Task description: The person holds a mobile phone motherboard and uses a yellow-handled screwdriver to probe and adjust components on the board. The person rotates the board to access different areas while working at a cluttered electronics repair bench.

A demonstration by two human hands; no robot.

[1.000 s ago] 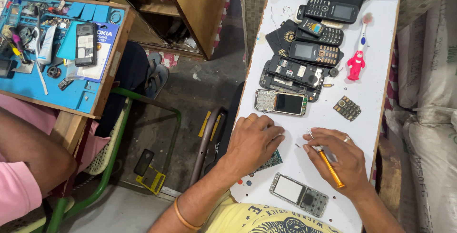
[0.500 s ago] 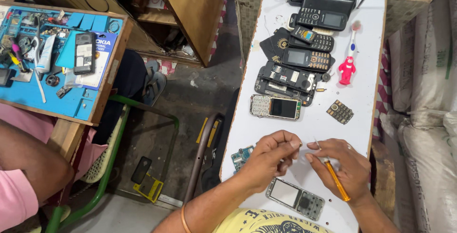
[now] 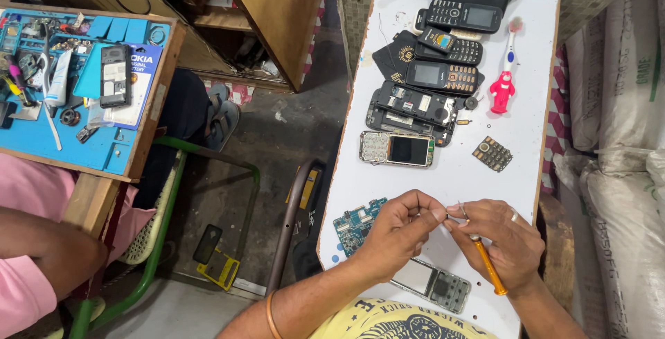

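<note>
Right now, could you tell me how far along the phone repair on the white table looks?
Done: one phone is opened up, its blue circuit board lying bare beside the left hand, and a loose keypad sits apart. In hand: both hands meet over a tiny part, too small to identify, while the right hand holds an orange-handled screwdriver. Left: the phone frame by the wrists is unassembled, and a stack of phones waits.

Grey concrete floor (image 3: 277, 145), white worktable (image 3: 533, 90), wooden cabinet (image 3: 277, 13), green metal chair (image 3: 159, 242), stacked white sacks (image 3: 623, 138), daylight.
</note>
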